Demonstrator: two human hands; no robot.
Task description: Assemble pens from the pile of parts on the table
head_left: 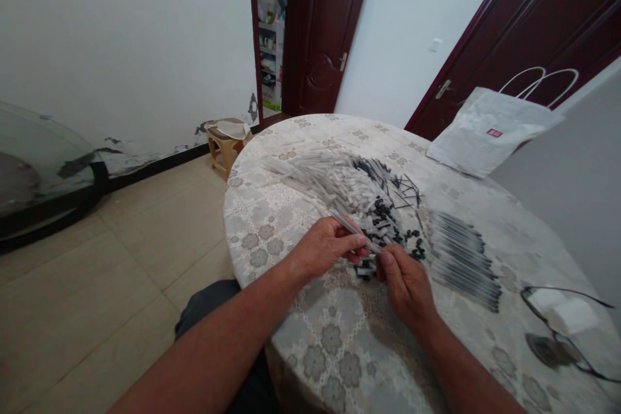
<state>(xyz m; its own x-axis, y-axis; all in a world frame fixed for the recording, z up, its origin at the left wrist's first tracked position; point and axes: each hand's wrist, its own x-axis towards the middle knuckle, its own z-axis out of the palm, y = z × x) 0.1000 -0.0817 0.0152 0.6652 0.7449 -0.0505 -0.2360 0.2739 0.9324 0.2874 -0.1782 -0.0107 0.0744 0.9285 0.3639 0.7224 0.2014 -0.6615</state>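
Observation:
Over the near part of the table, my left hand (327,246) is closed round a thin, greyish translucent pen barrel (345,222). My right hand (406,281) pinches the barrel's lower right end, and its fingers hide that tip. Just beyond my hands spreads a heap of long clear tubes (305,178) and short whitish pieces (361,187). Small black caps (383,210) and thin black sticks (405,191) lie at its right side. To the right of my right hand, a neat row of pens (463,259) with dark ends lies side by side.
A patterned cloth covers the round table (334,349). Eyeglasses (553,330), a white roll (572,315) and a small dark round object (550,349) lie at right. A white paper bag (490,132) stands at the back right. On the floor is a stool (226,142).

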